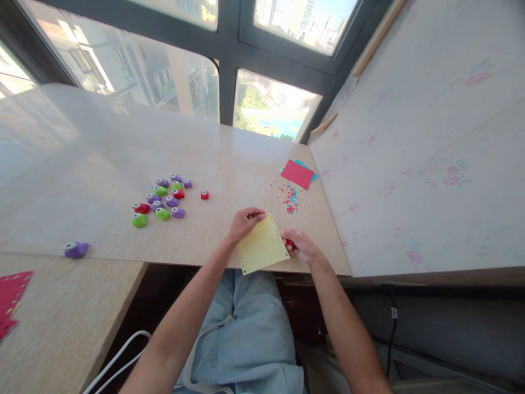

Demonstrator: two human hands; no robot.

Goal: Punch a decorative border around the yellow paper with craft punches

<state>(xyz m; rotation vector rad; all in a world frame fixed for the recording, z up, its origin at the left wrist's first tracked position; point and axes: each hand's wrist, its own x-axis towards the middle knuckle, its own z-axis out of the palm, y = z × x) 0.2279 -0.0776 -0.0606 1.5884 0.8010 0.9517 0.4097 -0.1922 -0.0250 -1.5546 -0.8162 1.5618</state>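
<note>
Clock positions read from the middle of the yellow sheet (pixel 262 246). Far left, just under 9: red papers (pixel 10 287) on the table (pixel 225 158), holes along the edge, cut off by the view. 9: purple punch (pixel 77 250), alone near the front edge. Between 9 and 10: punch cluster (pixel 157 206), purple, green and red units, loosely grouped. 10: small red punch (pixel 205 195), just beside the cluster.

My left hand (pixel 248 223): thumb and fingers pinched together on the sheet's edge, around 11 to 12. Sheet sits between my hands, rotated a bit, holes down its left and right sides; bottom corner pokes past the table edge above my jeans (pixel 260 312). Can't tell if it touches the table.

3: hand-held red punch (pixel 290 244) at the sheet's right edge, can't see whether paper is in its slot. My right hand (pixel 302 244) is clamped around that punch.

1: scattered confetti (pixel 291 205), mostly red and blue. Same heading, farther out: red card (pixel 298 174), overlapping a blue card (pixel 314 177) underneath.
</note>
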